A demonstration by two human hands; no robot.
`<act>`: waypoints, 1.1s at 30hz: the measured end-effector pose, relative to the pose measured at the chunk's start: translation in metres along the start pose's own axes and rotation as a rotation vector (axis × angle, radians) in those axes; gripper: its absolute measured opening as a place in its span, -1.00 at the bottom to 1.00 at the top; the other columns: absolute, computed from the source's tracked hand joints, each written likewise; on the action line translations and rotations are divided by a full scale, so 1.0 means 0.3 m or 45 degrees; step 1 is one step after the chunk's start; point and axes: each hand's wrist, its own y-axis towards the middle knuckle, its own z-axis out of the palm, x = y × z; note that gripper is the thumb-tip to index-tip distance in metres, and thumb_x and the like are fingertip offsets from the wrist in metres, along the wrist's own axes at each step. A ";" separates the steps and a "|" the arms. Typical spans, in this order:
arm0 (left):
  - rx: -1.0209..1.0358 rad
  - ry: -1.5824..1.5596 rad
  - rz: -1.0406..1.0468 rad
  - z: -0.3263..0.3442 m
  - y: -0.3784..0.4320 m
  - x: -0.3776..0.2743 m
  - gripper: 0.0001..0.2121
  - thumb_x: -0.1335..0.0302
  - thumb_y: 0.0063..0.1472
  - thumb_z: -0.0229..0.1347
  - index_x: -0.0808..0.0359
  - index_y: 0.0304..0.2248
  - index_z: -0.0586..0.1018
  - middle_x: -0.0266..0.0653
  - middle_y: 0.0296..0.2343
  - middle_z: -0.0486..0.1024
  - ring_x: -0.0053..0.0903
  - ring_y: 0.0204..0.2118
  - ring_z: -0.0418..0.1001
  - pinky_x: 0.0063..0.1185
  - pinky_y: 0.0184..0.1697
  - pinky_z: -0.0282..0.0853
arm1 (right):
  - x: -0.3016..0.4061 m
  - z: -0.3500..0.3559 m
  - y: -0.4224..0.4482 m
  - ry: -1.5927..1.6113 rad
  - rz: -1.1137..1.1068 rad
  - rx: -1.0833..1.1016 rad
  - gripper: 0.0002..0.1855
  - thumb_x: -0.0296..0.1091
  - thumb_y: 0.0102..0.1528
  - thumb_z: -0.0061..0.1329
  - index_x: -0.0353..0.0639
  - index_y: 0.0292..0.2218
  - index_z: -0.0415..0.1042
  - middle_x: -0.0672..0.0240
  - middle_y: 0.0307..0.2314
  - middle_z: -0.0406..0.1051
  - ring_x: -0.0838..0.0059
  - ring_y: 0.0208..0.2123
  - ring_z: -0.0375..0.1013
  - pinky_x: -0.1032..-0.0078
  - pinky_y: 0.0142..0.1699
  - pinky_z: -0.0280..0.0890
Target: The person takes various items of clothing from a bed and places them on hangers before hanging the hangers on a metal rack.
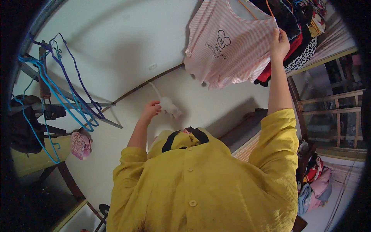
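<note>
At the upper right, my right hand (279, 43) grips the shoulder edge of a pink-and-white striped top (237, 52) that bears a print. The top is on an orange hanger (270, 8), only part of which shows, beside other hanging clothes. My left hand (152, 110) is low near the middle, its fingers slightly bent and apart, holding nothing. Just beyond it, a white cat (169, 105) is on the floor; whether the fingers touch it I cannot tell.
Blue and purple hangers (72, 84) hang from a metal rack (107, 105) at the left, near a black bag (26, 130) and a pink patterned bag (81, 145). Dark clothes (294, 49) crowd the upper right. Folded clothes (316, 185) lie at the lower right, below a window (333, 107).
</note>
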 end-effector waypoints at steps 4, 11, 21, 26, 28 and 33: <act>0.008 0.048 -0.039 -0.025 0.009 0.014 -0.69 0.38 0.05 -0.01 0.24 -0.17 0.39 -0.27 -0.38 0.44 -0.54 -0.40 0.41 -0.58 -0.35 0.31 | -0.004 -0.004 -0.011 -0.061 0.021 -0.007 -0.66 -0.06 0.04 -0.13 -0.14 -0.28 0.41 0.25 -0.48 0.45 0.36 -0.43 0.44 0.51 -0.31 0.27; 0.038 0.088 -0.061 -0.075 -0.008 0.009 -0.69 0.40 0.05 -0.01 0.24 -0.17 0.39 -0.29 -0.41 0.44 -0.56 -0.42 0.41 -0.59 -0.37 0.31 | -0.005 -0.064 -0.050 -0.287 0.176 0.091 -0.59 -0.06 -0.01 -0.10 -0.14 -0.19 0.34 0.22 -0.44 0.43 0.26 -0.39 0.42 0.45 -0.28 0.27; 0.129 0.212 -0.028 -0.187 -0.005 -0.062 -0.72 0.44 0.04 0.00 0.28 -0.21 0.42 -0.28 -0.43 0.44 -0.58 -0.44 0.42 -0.62 -0.41 0.31 | -0.048 -0.204 -0.266 -0.482 0.450 0.096 -0.42 -0.22 -0.10 -0.02 -0.19 -0.05 0.17 0.25 -0.25 0.37 0.31 -0.22 0.38 0.47 -0.14 0.23; 0.273 0.312 -0.016 -0.233 0.004 -0.050 -0.70 0.51 0.02 0.00 0.32 -0.19 0.41 -0.30 -0.46 0.42 -0.62 -0.50 0.37 -0.68 -0.49 0.27 | 0.119 -0.334 -0.530 -0.421 0.608 0.215 -0.47 -0.27 -0.08 0.00 -0.21 -0.08 0.19 0.24 -0.29 0.38 0.39 -0.30 0.41 0.48 -0.16 0.24; 0.390 0.385 -0.006 -0.240 0.010 -0.014 -0.72 0.51 0.03 0.00 0.30 -0.20 0.42 -0.30 -0.44 0.42 -0.61 -0.47 0.39 -0.68 -0.49 0.28 | 0.123 -0.402 -0.670 -0.287 0.669 0.282 -0.53 -0.32 -0.06 -0.01 -0.23 -0.10 0.22 0.24 -0.35 0.39 0.43 -0.35 0.41 0.52 -0.21 0.26; 0.355 0.397 0.091 -0.240 0.002 0.076 -0.78 0.55 0.04 -0.05 0.31 -0.27 0.44 -0.34 -0.45 0.41 -0.63 -0.50 0.38 -0.68 -0.49 0.27 | 0.269 -0.581 -1.065 -0.113 1.018 0.700 -0.57 -0.35 -0.04 -0.04 -0.28 -0.12 0.24 0.25 -0.39 0.38 0.48 -0.39 0.39 0.56 -0.29 0.27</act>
